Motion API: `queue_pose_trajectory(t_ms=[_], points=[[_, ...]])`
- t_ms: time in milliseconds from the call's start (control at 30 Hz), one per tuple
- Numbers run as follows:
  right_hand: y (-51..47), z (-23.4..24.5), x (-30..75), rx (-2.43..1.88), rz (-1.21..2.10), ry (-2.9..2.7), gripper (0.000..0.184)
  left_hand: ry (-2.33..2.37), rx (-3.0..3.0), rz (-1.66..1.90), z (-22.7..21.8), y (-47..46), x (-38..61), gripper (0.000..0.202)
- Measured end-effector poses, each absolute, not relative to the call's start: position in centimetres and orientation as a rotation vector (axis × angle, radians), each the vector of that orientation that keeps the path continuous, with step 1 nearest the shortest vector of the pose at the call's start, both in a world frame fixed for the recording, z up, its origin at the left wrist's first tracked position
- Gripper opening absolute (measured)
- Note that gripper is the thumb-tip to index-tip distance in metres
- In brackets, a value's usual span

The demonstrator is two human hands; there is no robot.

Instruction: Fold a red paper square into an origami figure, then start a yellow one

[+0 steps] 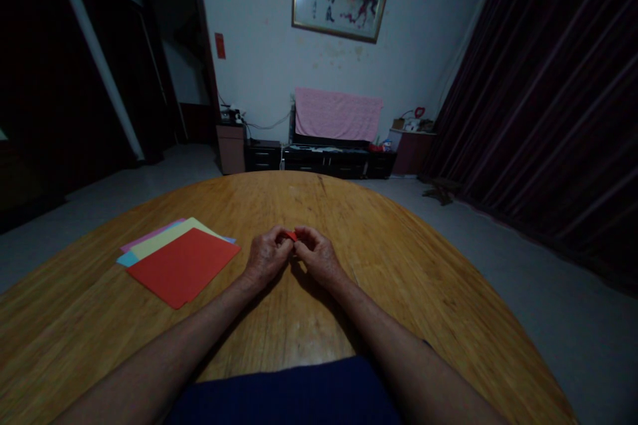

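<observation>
Starting lower left of the frame, we've got a loose fan of paper on the wooden table (409,292): a red sheet (184,265) on top, a yellow sheet (191,223) under it, then slivers of a blue sheet (128,259) and a pink sheet (144,241) poking out. They all look flat, so we'd call those unworked.

Moving to the centre, our left hand (266,257) has thumb and fingers pinched together on the small red piece (292,236), which sits just below mid-frame, right between the hands. It looks like paper (we only see a sliver, so don't quote us). Just right of it, our right hand (319,257) has its thumb and fingers closed on the same bit, fingertips close to the left's.

How far along? Judging by how little pokes out, we'd guess the piece is already folded down small, but its shape is hidden, so we can't tell how many folds are done or left. Far right, just a dark curtain (538,93).
</observation>
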State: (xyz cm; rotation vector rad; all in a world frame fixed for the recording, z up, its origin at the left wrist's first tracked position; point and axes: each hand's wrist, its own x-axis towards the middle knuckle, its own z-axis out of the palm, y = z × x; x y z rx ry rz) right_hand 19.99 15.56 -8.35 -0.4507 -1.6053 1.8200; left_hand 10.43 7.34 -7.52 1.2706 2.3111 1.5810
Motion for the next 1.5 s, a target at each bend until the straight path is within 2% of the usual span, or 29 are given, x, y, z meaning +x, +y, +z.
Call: queue_pose_trajectory(t_ms=[167,433,633,800,1067,1300,1500], points=[[16.4,-8.8,19.8,-0.416,1.793,-1.629,0.030,2.304,1.187,1.680,-7.5,7.6,10.8,0.013],[16.1,-7.9,20.0,-0.456,1.907,-1.558,0.037,2.413,1.321,1.636,-7.6,7.4,10.8,0.012],[15.2,-7.1,20.5,-0.466,2.159,-1.368,0.044,2.552,1.570,1.460,-7.9,7.4,10.6,0.011],[14.7,-7.0,20.6,-0.435,2.178,-1.488,0.033,2.621,1.693,1.299,-8.0,7.1,10.5,0.012],[14.9,-6.9,20.7,-0.423,2.142,-1.502,0.035,2.330,1.685,1.580,-8.0,7.1,10.5,0.024],[14.8,-6.9,20.9,-0.519,2.157,-1.422,0.047,2.125,1.434,1.747,-8.1,7.5,10.5,0.027],[16.7,-8.4,19.9,-0.456,1.872,-1.645,0.051,1.932,1.199,1.785,-7.7,7.4,10.6,0.023]])
